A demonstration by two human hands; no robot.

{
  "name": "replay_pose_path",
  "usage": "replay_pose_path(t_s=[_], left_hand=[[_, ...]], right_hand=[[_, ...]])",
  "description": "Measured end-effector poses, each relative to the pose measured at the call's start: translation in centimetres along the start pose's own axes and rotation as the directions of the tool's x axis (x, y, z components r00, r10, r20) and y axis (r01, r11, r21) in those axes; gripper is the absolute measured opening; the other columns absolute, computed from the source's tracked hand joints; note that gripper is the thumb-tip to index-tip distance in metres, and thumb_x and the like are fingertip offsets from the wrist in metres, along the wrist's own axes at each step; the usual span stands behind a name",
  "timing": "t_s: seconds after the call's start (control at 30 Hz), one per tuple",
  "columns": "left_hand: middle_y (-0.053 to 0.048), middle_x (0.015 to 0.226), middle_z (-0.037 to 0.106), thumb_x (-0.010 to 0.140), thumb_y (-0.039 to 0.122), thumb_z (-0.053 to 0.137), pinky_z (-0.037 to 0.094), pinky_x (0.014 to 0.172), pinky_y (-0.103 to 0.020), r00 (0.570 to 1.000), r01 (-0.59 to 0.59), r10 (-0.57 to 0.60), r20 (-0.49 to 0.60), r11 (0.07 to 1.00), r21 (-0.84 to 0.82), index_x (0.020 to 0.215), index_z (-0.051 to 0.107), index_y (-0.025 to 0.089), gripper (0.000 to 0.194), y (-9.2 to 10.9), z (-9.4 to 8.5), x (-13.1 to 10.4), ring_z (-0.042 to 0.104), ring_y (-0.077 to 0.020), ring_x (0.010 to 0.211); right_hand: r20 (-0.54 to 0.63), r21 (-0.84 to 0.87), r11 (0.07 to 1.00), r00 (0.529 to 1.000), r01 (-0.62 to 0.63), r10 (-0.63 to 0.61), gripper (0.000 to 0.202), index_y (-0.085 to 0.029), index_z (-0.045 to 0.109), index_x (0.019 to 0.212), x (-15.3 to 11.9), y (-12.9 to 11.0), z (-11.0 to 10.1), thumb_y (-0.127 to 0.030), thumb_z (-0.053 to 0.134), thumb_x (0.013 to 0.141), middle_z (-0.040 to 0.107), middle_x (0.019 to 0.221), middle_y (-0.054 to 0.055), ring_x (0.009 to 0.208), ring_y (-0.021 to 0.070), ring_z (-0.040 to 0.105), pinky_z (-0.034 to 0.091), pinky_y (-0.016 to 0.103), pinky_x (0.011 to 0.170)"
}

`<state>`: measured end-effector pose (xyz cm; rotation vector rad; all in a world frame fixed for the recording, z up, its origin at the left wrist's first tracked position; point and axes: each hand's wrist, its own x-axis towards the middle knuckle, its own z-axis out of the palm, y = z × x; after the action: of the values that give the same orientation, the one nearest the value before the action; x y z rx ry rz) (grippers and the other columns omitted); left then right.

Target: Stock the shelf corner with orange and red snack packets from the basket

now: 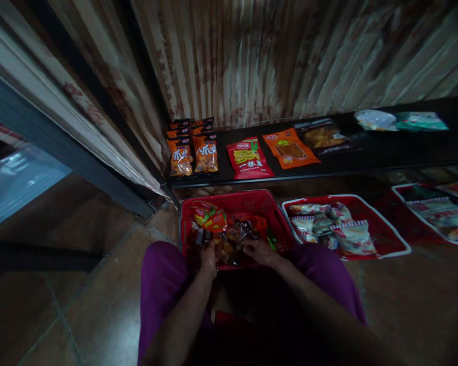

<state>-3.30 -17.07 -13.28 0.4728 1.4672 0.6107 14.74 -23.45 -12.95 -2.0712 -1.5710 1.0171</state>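
Between my knees stands a red plastic basket [248, 196] holding several snack bags. My left hand [209, 255] is closed on the left edge of a brown, partly clear snack bag [226, 251] near the basket's front. At that bag's right side is my right hand [260, 251], its fingers curled in a pinch on the edge. Dark and orange bags lie behind it, and an orange-red packet [216, 221] leans at the back left. The fingertips of both hands are partly hidden in the dim light.
A black shelf [221, 181] runs behind the basket. On it are stacked orange-black packets [206, 156], a red packet [249, 158], an orange packet [290, 148] and a dark packet [324, 137]. To the right stand white-rimmed red baskets [395, 235] of bags. A metal post [110, 162] rises left.
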Motion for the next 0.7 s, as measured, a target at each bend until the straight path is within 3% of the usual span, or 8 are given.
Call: replay_pose_path(t_s=[0.1,0.23,0.37,0.5,0.7], left_hand=[[-0.012,0.106,0.066,0.083,0.03,0.052,0.053,0.066,-0.028,1.0,0.001,-0.001,0.023,1.0,0.001,0.109,0.056,0.014,0.032,1.0,0.3,-1.1,0.066,-0.0192,0.088],[-0.01,0.109,0.066,0.083,0.033,0.052,0.053,0.067,-0.028,0.994,-0.067,0.066,0.089,0.998,0.008,0.111,0.056,0.016,0.033,2.8,1.1,-2.3,0.066,-0.0185,0.089],[-0.009,0.103,0.068,0.077,0.029,0.058,0.052,0.07,-0.03,0.976,-0.146,0.14,0.165,0.989,0.026,0.104,0.06,0.017,0.03,5.1,1.9,-3.1,0.064,-0.0189,0.087],[-0.006,0.089,0.071,0.067,0.02,0.063,0.05,0.073,-0.031,0.938,-0.211,0.19,0.29,0.977,0.044,0.09,0.066,0.017,0.023,8.3,1.9,-3.4,0.063,-0.0184,0.08],[-0.006,0.081,0.072,0.051,0.012,0.071,0.047,0.074,-0.031,0.851,-0.232,0.173,0.496,0.971,0.059,0.076,0.07,0.015,0.025,13.2,0.1,-3.0,0.063,-0.0191,0.077]], right_hand=[[-0.002,0.094,0.996,1.0,0.001,-0.001,0.024,-0.024,0.073,0.09,-0.6,-0.7,-0.4,-0.029,0.052,0.08,0.076,0.09,0.004,0.087,0.023,0.07,0.053,0.035,0.082],[-0.023,0.217,0.976,1.0,0.022,-0.018,0.043,-0.024,0.063,0.119,-0.9,-2.9,-1.5,-0.046,0.047,0.086,0.071,0.113,0.006,0.103,0.0228,0.066,0.05,0.037,0.09],[-0.014,0.301,0.946,0.992,0.123,-0.125,0.061,-0.024,0.054,0.13,-0.3,-5.5,-2.7,-0.056,0.057,0.078,0.059,0.132,0.007,0.121,0.0248,0.055,0.041,0.042,0.103],[-0.039,0.274,0.948,0.986,0.164,-0.159,0.068,-0.025,0.046,0.137,1.1,-6.2,-4.4,-0.058,0.057,0.078,0.049,0.141,0.009,0.129,0.0251,0.047,0.034,0.045,0.109],[-0.011,0.511,0.855,0.995,0.088,-0.096,0.073,-0.029,0.04,0.14,2.6,-6.5,-8.4,-0.059,0.061,0.077,0.049,0.142,0.008,0.13,0.0255,0.046,0.037,0.045,0.107]])
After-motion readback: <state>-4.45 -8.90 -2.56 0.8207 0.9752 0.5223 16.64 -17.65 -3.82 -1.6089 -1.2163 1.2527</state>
